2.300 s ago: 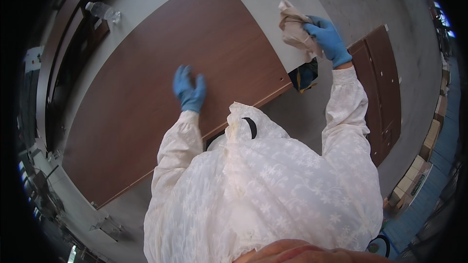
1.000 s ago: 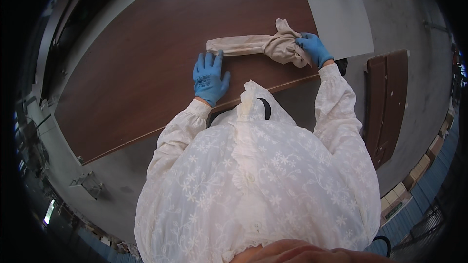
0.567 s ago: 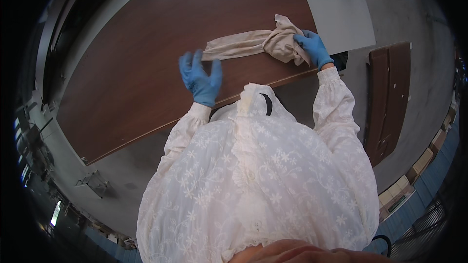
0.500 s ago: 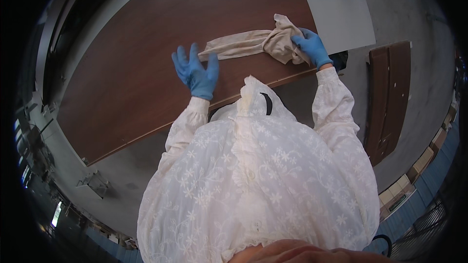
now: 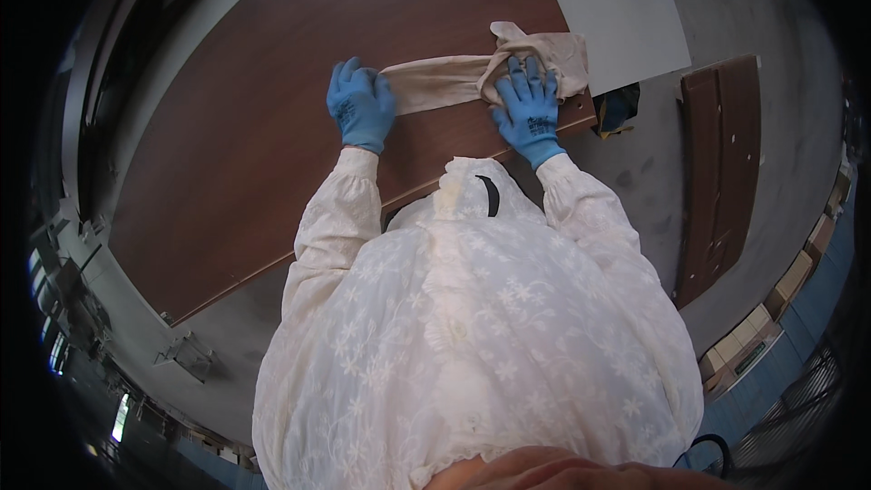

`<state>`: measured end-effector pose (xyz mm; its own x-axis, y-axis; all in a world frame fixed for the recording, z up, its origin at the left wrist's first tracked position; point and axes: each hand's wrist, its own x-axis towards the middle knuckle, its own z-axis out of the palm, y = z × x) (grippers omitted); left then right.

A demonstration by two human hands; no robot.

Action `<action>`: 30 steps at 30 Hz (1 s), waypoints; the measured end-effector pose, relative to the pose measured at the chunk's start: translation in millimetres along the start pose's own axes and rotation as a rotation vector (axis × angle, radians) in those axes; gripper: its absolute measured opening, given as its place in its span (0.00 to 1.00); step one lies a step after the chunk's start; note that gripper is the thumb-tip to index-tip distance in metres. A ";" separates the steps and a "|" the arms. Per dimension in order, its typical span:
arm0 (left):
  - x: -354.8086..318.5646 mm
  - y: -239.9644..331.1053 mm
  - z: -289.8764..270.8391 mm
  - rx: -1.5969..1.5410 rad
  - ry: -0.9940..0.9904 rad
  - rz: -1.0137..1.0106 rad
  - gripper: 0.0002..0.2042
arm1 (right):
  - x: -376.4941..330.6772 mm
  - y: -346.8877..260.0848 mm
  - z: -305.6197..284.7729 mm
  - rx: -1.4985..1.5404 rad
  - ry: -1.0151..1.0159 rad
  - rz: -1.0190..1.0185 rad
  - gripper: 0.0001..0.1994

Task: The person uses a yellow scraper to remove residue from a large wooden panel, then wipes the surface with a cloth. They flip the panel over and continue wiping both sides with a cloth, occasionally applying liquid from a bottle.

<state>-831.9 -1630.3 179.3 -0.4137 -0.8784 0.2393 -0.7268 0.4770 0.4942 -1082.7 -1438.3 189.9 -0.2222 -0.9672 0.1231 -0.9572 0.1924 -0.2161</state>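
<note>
A beige cloth (image 5: 437,83) lies stretched sideways across the brown wooden panel (image 5: 299,154), near its right end. Its right part is bunched and folded; the left part runs out as a flatter strip. My left hand (image 5: 361,109), in a blue glove, is closed at the strip's left end, with the cloth coming out by the thumb. My right hand (image 5: 529,113), also gloved in blue, rests on the bunched part with its fingers spread. The fingertips of the left hand are partly hidden.
A pale grey surface (image 5: 617,9) adjoins the panel at the upper right. Another brown panel (image 5: 721,172) with small holes lies to the right. A dark object (image 5: 618,109) shows below the panel's right corner. Cardboard boxes (image 5: 739,345) line the far right.
My left hand has gone from spread fingers to closed at the cloth's end. My right hand has moved left from the cloth's right edge and now lies on the bunched part.
</note>
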 end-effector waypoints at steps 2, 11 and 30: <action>2.4 -1.7 -3.4 -0.108 -0.046 -0.045 0.08 | 1.9 9.0 10.0 0.092 0.073 0.061 0.17; 9.8 -9.6 -9.1 -0.525 -0.299 -0.484 0.13 | 9.9 47.4 12.5 1.022 0.101 0.910 0.15; 13.7 -24.1 -32.8 -0.647 -0.574 -0.679 0.12 | 24.9 69.5 -69.5 0.990 0.184 0.753 0.19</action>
<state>-802.1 -1654.8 198.1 -0.3518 -0.7268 -0.5899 -0.5441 -0.3540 0.7607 -1167.6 -1437.6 245.2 -0.7508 -0.6188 -0.2310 -0.0502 0.4022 -0.9142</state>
